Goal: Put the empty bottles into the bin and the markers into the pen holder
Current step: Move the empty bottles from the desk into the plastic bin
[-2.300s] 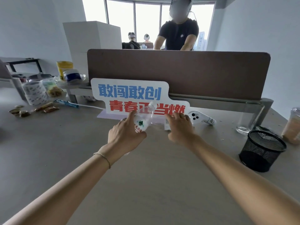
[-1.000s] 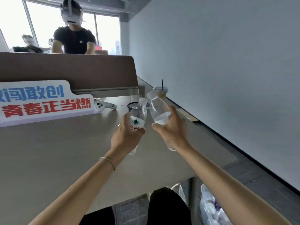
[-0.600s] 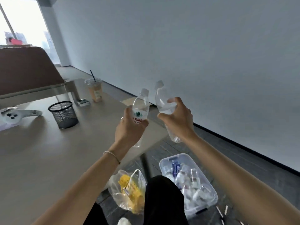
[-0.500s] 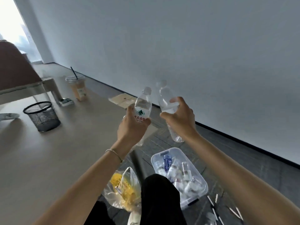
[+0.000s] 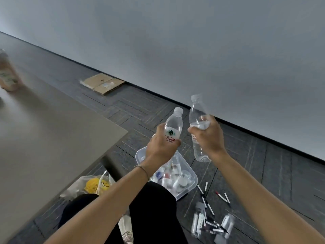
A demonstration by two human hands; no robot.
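Near the middle of the frame, two hands each hold up a clear plastic bottle. The left hand is wrapped tight around the left bottle, with the thumb across the green and red label. That bottle has a white cap and tilts a little to the right. The right hand grips the right bottle around its middle. Its cap points up and its bottom sticks out below the hand. The two bottles are just beside each other and not touching.

Right under the hands, on the dark floor, sits a see-through plastic bin. It has more bottles lying inside. The left arm covers part of it.

In the lower right of the frame, some markers are scattered on the floor beside the bin, mixed with a few blurry small bottles.

A grey table fills the left side. A cup with a drink stands at its upper left edge. A plastic bag with something yellow lies on the floor by the table leg. A flat piece of cardboard lies by the wall
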